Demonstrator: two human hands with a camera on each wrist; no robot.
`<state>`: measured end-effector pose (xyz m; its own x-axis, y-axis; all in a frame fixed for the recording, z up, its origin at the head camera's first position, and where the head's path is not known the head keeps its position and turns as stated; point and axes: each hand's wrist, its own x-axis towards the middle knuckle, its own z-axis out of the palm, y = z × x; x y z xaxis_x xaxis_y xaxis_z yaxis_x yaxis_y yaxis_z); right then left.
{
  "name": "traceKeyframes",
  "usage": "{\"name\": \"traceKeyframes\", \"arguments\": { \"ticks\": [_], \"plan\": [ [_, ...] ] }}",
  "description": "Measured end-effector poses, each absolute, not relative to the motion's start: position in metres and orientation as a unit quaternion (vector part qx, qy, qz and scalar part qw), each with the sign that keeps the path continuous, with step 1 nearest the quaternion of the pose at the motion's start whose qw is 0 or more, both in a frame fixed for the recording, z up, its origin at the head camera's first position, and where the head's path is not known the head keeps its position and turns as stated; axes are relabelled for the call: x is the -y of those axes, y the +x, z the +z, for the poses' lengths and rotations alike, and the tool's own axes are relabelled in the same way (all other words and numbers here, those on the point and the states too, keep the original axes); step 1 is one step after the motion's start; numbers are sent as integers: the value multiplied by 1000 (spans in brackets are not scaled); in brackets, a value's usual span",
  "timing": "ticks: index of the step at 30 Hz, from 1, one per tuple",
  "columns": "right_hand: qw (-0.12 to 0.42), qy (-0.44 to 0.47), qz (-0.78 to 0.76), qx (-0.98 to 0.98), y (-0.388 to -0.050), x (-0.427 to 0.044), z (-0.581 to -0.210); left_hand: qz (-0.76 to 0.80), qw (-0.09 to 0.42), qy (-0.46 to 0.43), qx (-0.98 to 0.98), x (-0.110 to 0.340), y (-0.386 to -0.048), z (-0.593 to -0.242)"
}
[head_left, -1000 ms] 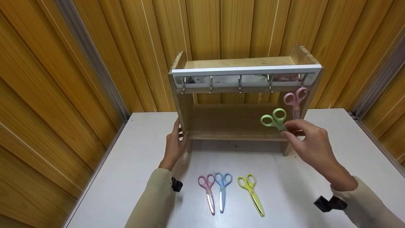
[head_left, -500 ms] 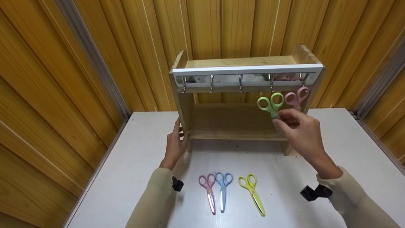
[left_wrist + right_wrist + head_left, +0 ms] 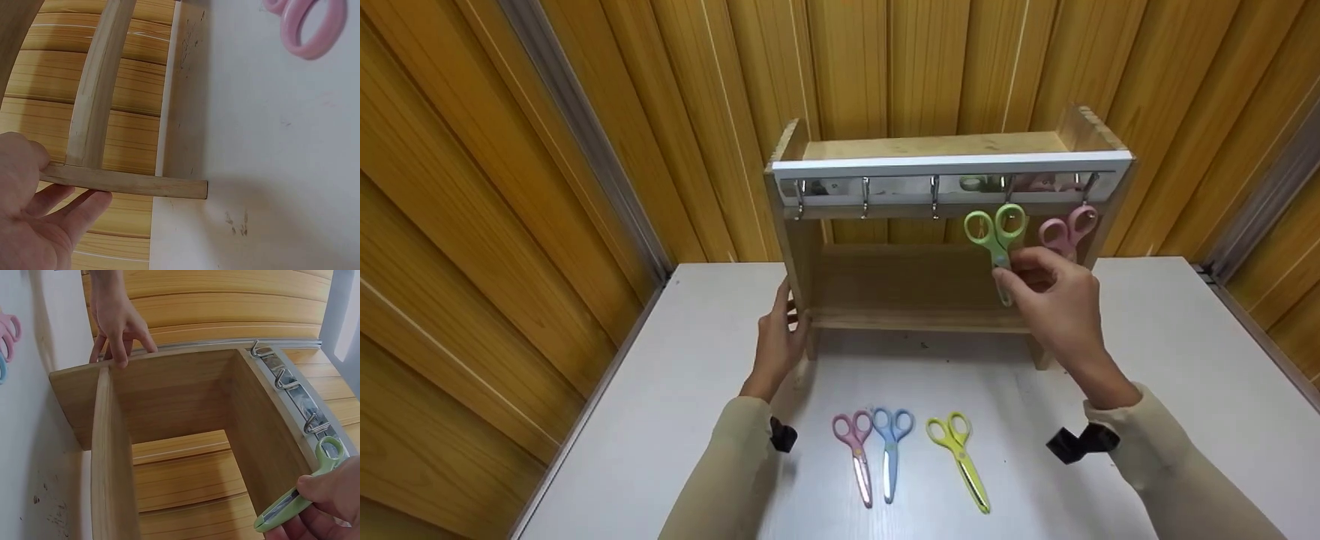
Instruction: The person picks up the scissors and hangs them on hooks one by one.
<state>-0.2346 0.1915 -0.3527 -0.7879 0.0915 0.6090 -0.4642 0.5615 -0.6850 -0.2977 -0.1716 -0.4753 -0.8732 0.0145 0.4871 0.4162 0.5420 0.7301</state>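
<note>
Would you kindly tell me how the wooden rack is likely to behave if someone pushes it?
The wooden rack looks built of solid boards, so it should move stiffly as one piece. It stands upright on its side panels, so a push near the top might tip it. The pink scissors hanging from its end hook would probably swing.

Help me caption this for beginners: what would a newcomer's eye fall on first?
Probably the light-green, round-looped plastic scissors, pinched in the bare right hand at the row of silver metal hooks on the pale wooden shelf. Next, the pink, round-looped plastic scissors hanging from the rightmost hook. In front of the shelf, pink-handled scissors, blue-handled scissors and yellow-handled scissors lie on the white tabletop.
</note>
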Motion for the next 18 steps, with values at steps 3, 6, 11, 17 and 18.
{"name": "traceKeyframes", "arguments": {
  "ticks": [3,6,11,17,18],
  "plan": [
    [305,104,467,823,-235,-188,-354,-466,214,-125,849,171,-298,-475],
    [311,98,476,817,-237,-185,-357,-469,214,-126,848,171,-297,-474],
    [316,86,484,812,-241,-179,-364,-467,218,-127,848,171,-297,-474],
    [319,76,500,802,-246,-176,-371,-466,223,-130,846,171,-296,-475],
    [320,76,502,800,-247,-176,-372,-466,223,-130,846,171,-296,-475]
  ]
}}
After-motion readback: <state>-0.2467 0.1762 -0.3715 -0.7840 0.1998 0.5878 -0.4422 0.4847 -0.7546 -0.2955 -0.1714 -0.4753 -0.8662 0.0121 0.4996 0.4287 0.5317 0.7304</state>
